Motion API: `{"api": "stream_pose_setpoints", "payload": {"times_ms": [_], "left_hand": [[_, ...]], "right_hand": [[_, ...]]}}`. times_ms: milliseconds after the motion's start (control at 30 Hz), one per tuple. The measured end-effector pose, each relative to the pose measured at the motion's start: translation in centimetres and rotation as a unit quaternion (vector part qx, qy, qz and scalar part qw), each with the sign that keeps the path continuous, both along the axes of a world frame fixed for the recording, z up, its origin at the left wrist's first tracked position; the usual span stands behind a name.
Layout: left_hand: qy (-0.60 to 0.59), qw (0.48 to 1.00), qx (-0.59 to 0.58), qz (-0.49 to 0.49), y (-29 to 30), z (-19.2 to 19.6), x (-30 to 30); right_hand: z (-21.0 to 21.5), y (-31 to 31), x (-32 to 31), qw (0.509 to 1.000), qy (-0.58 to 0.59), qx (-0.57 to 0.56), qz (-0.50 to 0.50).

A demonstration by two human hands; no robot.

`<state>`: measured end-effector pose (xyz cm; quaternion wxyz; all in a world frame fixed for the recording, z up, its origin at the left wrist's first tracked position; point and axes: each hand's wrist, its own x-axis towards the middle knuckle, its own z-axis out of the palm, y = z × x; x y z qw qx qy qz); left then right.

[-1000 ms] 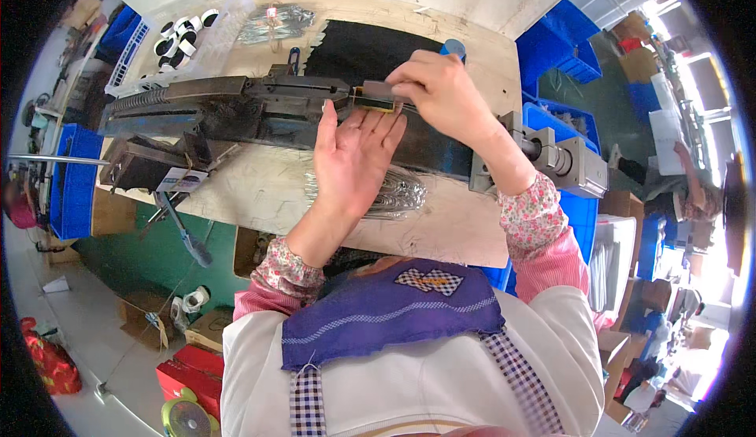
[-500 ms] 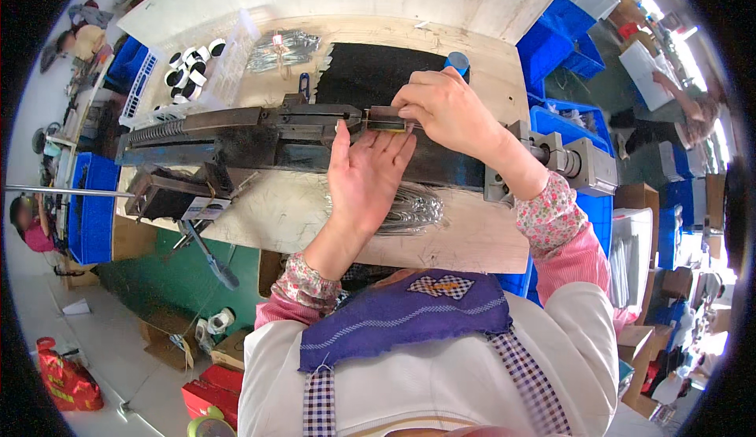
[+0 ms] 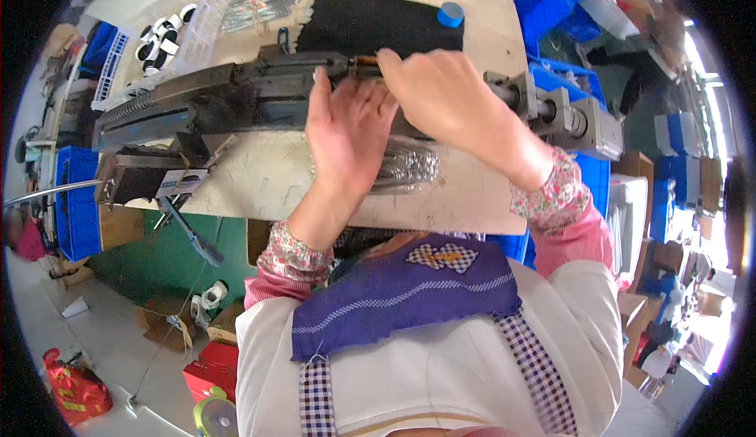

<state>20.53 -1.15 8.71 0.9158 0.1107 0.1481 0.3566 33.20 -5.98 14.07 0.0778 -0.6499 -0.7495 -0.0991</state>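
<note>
A long dark metal bench machine (image 3: 220,90), with a spring at its left end and a cylinder at its right, lies across the wooden table. My left hand (image 3: 346,134) rests against its near side at the middle, palm up, fingers stretched out and thumb apart. Over the same spot, my right hand (image 3: 453,102) is curled with its back toward me. Its fingertips are hidden, so whatever they hold cannot be made out. A small brownish strip (image 3: 364,61) shows in the machine's slot beside the right hand. Thin wire pieces (image 3: 409,163) lie in a bundle below the hands.
Behind the machine are a black mat (image 3: 354,24), a blue round roll (image 3: 450,15) and more wire pieces (image 3: 260,8). A clear crate (image 3: 201,31) of white-and-black rolls stands at the far left. A lever (image 3: 189,232) hangs off the front left edge. Blue bins (image 3: 563,83) stand at right.
My right hand has turned over, its back now hiding the fingers and the piece in the slot. My left hand stays palm up at the machine. The whole view has shifted slightly.
</note>
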Motion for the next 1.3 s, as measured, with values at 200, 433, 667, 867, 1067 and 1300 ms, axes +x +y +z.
{"api": "stream_pose_setpoints", "payload": {"times_ms": [200, 433, 667, 867, 1067, 1300], "left_hand": [[0.029, 0.999, 0.005, -0.013, 0.0, -0.5, 0.5], [0.037, 0.998, -0.037, 0.025, -4.4, -4.8, 3.2], [0.003, 0.995, 0.065, -0.078, -6.5, -0.2, -4.5], [0.804, -0.040, 0.532, 0.263, -1.0, -5.8, -21.7], [0.952, 0.162, 0.231, 0.122, 2.6, -7.6, -37.9], [0.898, -0.020, 0.404, 0.175, -0.5, -9.1, -28.8]], "right_hand": [[-0.4, -0.6, 0.5, 1.000, 0.018, 0.005, -0.017], [-5.1, -10.9, 0.4, 0.957, 0.269, -0.099, -0.034], [-8.5, -10.9, 0.1, 0.961, 0.248, -0.116, 0.034], [-13.0, -14.6, 0.3, 0.939, 0.317, -0.135, -0.005], [-16.0, -14.2, -2.0, 0.906, 0.396, -0.113, -0.097], [-10.3, -19.2, 0.1, 0.735, 0.557, -0.052, -0.385]]}}
